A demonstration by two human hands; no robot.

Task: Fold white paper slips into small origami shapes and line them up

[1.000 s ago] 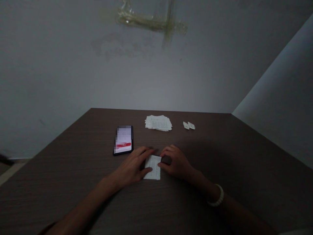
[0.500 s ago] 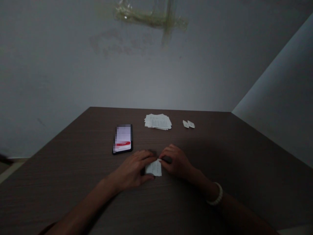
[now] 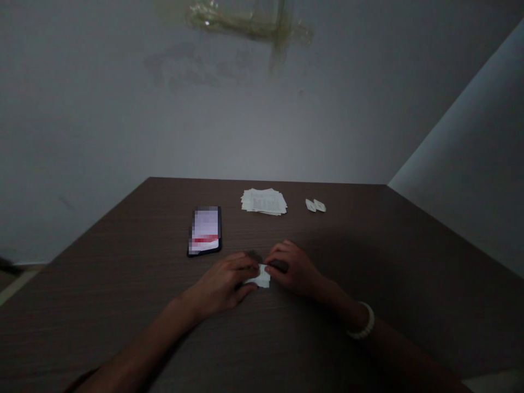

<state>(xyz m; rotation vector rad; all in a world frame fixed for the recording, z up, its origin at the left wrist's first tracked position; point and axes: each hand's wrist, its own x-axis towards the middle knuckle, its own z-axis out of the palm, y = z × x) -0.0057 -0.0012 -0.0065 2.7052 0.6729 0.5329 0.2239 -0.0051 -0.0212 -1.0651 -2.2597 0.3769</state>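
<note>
A small piece of white paper lies on the dark table between my hands, part of it folded over. From the left, my left hand grips it, with the fingers on the far side and the thumb by the near edge. My right hand pinches its upper right corner between thumb and curled fingers. The left fingers cover the paper's left part.
A phone with a lit screen lies left of my hands. Farther back on the brown table sit a stack of printed paper sheets and two small folded papers. Behind the table rises a wall.
The paper's visible part has become shorter, its near edge brought up in a fold. My left thumb has moved slightly up with it. Both hands stay in nearly the same place.
</note>
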